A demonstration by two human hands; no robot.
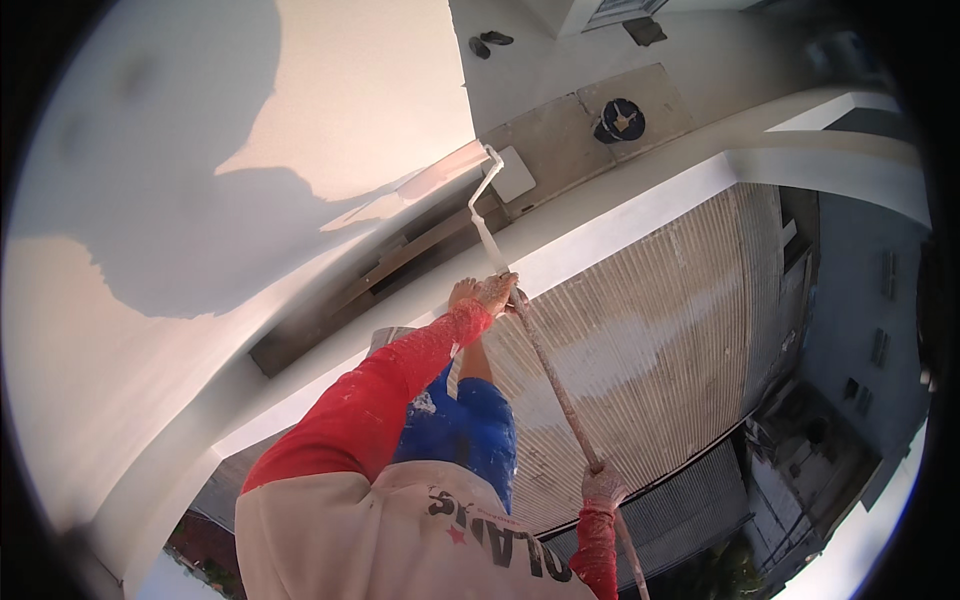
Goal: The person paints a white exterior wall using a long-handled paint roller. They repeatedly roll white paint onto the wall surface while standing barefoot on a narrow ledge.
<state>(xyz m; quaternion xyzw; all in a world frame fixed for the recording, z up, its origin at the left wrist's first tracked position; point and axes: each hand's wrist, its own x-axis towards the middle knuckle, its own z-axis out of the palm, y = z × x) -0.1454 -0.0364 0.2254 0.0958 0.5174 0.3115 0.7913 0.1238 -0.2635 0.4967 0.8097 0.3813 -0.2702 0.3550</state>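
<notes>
My left hand (500, 292), its red sleeve dusted with paint, is closed round a long paint-spattered pole (547, 367) near its upper end. My right hand (603, 483) grips the same pole lower down, at the right of my body. At the top, a bent white roller frame (485, 180) carries a pale roller (445, 168) that lies against the cream wall (340, 110), where broad shadows fall. My bare foot (463, 293) shows just behind my left hand, on a narrow white ledge.
A dark bucket (610, 128) stands on a board (665, 100) at the upper right, with dark sandals (478, 47) farther back. A white plate (513, 172) lies beside the roller. Beyond the ledge's edge (640, 225), a corrugated roof (650, 330) lies below, with buildings at the right.
</notes>
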